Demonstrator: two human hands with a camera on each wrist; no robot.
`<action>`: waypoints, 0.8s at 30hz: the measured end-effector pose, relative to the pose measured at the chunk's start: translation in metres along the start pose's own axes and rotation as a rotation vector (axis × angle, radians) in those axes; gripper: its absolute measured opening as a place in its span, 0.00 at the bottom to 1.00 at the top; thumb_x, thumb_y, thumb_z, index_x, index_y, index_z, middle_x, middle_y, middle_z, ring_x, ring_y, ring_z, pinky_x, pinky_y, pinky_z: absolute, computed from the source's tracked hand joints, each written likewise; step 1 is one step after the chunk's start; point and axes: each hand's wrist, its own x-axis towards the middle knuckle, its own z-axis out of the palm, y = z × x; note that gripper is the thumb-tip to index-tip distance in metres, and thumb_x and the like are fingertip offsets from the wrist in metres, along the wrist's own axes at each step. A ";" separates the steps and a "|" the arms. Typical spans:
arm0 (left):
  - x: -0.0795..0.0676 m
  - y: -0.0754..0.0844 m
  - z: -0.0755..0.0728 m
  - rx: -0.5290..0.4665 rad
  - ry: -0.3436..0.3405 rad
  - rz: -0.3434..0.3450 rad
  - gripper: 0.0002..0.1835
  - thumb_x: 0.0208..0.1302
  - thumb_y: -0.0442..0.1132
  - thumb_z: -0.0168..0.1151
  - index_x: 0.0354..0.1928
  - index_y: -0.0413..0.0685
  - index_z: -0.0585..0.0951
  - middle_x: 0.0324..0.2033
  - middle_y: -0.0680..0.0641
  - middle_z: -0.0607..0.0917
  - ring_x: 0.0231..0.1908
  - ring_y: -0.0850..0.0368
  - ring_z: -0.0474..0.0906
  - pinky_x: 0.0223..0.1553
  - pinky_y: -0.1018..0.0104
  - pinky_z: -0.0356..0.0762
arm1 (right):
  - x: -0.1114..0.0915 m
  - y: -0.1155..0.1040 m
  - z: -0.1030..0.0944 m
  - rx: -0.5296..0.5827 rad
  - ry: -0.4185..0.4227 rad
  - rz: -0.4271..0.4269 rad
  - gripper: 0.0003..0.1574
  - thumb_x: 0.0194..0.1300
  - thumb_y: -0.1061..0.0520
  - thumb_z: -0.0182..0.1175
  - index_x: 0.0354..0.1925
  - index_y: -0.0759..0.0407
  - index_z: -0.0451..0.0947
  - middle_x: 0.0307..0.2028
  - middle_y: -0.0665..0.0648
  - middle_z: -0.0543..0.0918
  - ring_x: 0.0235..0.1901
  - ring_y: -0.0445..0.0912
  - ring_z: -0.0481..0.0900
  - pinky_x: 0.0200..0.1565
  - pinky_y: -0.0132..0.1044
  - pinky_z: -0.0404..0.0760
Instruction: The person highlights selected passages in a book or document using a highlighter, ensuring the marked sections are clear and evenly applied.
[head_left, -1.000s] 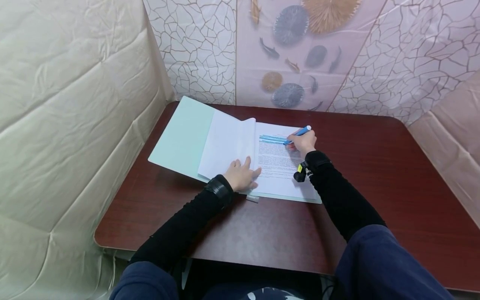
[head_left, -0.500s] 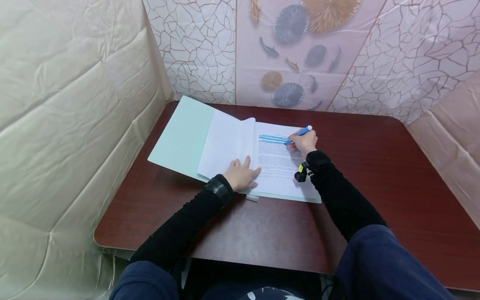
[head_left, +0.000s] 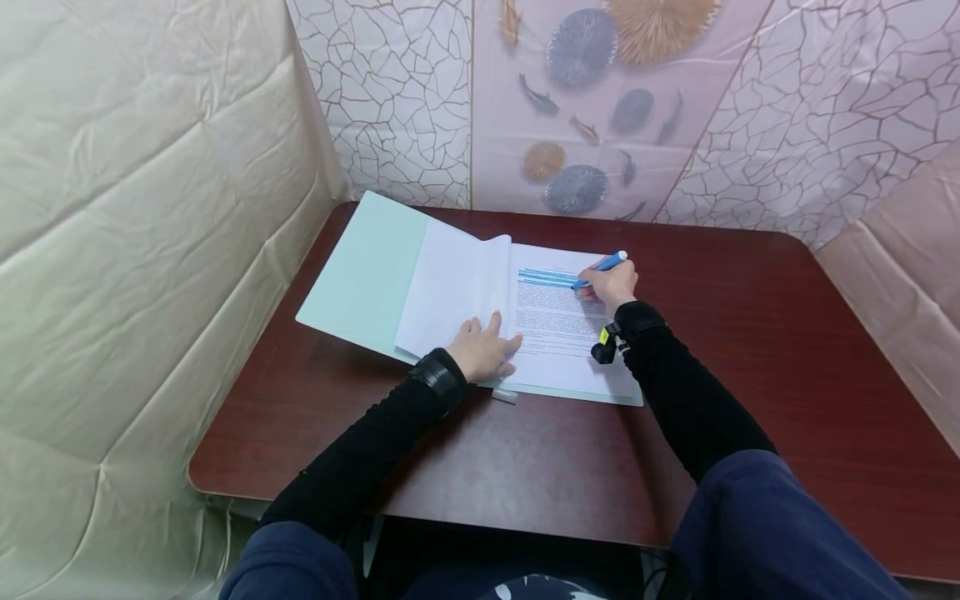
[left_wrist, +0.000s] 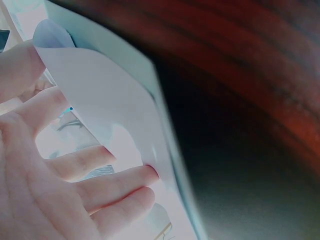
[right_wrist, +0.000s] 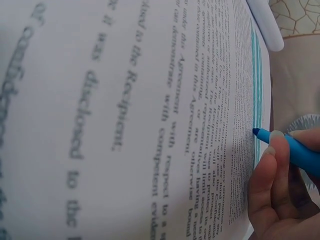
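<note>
My right hand [head_left: 611,282] pinches a blue highlighter [right_wrist: 299,152], its dark tip down at the printed page [right_wrist: 165,120]. Blue-green highlighted lines [head_left: 546,277] run across the top of the text, and the tip sits just at their lower edge. My left hand [head_left: 482,348] rests with spread fingers near the fold of the open pale green folder [head_left: 367,267]. In the left wrist view its straight fingers [left_wrist: 120,187] lie against the turned-over white sheets [left_wrist: 100,85], which curl up at the fold.
The folder lies on a dark red-brown table [head_left: 750,358]. A small clear piece [head_left: 505,397] pokes out under its front edge. Cream cloth [head_left: 150,250] hangs at the left, and a patterned backdrop [head_left: 570,108] stands behind the table.
My right hand has slid slightly to the right with the highlighter along the text line. The left hand and the folder stay in place.
</note>
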 end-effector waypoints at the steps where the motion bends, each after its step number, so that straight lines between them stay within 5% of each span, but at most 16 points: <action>1: 0.000 0.000 0.000 0.001 0.000 0.001 0.32 0.70 0.59 0.49 0.73 0.65 0.60 0.74 0.36 0.55 0.64 0.33 0.64 0.68 0.46 0.59 | 0.001 0.001 0.000 0.001 0.003 0.005 0.11 0.61 0.55 0.64 0.37 0.56 0.72 0.26 0.53 0.85 0.21 0.40 0.85 0.30 0.34 0.84; 24: 0.000 0.000 0.001 0.003 -0.001 0.000 0.32 0.70 0.59 0.49 0.73 0.65 0.59 0.74 0.36 0.54 0.63 0.33 0.64 0.68 0.46 0.59 | -0.004 0.002 -0.007 -0.012 0.020 -0.017 0.10 0.62 0.55 0.64 0.37 0.57 0.73 0.34 0.60 0.86 0.22 0.41 0.85 0.31 0.34 0.84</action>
